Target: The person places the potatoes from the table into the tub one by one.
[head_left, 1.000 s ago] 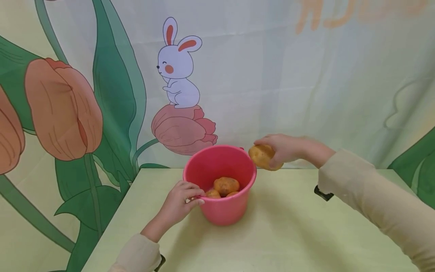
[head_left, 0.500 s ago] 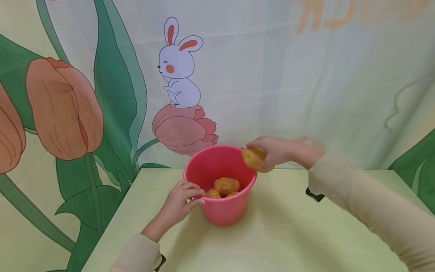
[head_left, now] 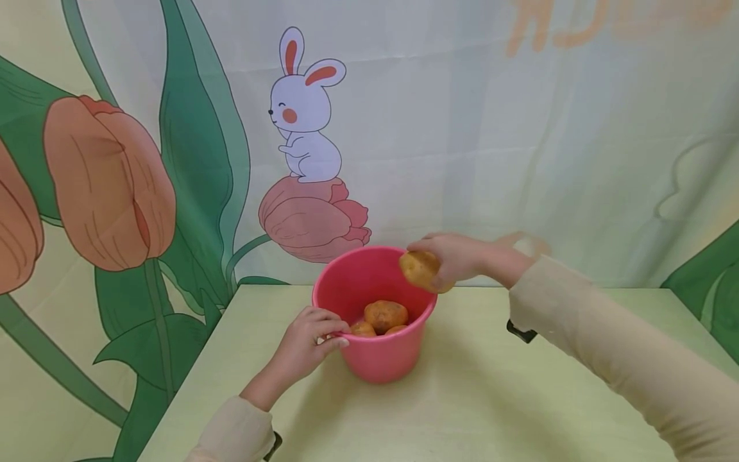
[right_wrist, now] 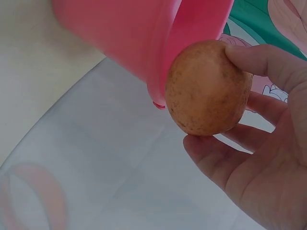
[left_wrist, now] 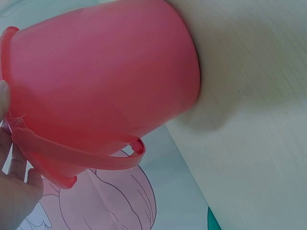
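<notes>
A pink bucket stands on the pale green table and holds several potatoes. My left hand grips the bucket's near left rim, fingers curled over the edge; the left wrist view shows the bucket's wall and its hanging handle close up. My right hand holds a brown potato just above the bucket's far right rim. In the right wrist view the potato sits between thumb and fingers beside the bucket's rim.
A printed cloth backdrop with a rabbit and tulips hangs right behind the table. The table's left edge runs diagonally near my left arm. Black wrist straps show on both sleeves.
My right hand has carried the potato leftward, from beside the bucket's right rim to over it. The left hand and bucket have stayed put.
</notes>
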`<state>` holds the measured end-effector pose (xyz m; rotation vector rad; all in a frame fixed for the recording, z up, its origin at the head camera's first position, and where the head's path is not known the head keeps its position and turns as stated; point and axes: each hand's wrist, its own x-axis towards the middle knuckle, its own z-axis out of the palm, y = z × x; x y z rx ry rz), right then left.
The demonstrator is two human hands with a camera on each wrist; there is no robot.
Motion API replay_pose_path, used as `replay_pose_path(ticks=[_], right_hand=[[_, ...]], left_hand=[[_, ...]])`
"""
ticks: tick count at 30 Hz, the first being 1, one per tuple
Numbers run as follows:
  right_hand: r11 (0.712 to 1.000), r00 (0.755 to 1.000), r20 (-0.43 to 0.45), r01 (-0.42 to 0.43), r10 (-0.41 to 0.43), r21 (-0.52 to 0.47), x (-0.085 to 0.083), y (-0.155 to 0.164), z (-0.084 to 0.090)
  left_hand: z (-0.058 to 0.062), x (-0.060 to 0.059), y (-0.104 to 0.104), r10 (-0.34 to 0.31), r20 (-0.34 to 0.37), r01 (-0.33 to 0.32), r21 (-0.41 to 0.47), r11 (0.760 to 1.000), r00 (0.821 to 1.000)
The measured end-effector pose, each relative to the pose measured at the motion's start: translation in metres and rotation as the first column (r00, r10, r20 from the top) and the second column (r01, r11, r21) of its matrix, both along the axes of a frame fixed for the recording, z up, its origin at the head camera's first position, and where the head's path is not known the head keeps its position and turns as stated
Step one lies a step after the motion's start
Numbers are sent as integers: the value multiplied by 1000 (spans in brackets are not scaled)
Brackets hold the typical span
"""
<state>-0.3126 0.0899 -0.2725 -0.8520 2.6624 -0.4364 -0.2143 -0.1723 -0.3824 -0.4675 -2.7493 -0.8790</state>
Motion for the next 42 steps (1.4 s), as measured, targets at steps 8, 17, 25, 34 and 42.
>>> replay_pose_path(ticks=[8, 17, 25, 34, 42], right_hand=[[1000, 1000, -20, -14, 14, -6, 0, -5, -4], [1000, 999, -39, -31, 31, 2, -2, -12, -10], [998, 999, -11, -36, 35, -43, -3, -19, -14], [996, 999, 25, -22, 24, -85, -5, -23, -22], [993, 997, -20, -73, 72, -94, -9, -26, -31]], left_hand=[[-1, -1, 0, -7, -4, 7, 4, 1000, 1000], [0, -1, -1, -11, -6, 11, 1, 1000, 1000], [0, -1, -1, -24, -26, 24, 14, 1000, 999], [1, -1, -1, -1, 13, 1, 13, 1000, 1000], [1, 0, -2, -43, -19, 43, 8, 999, 999]])
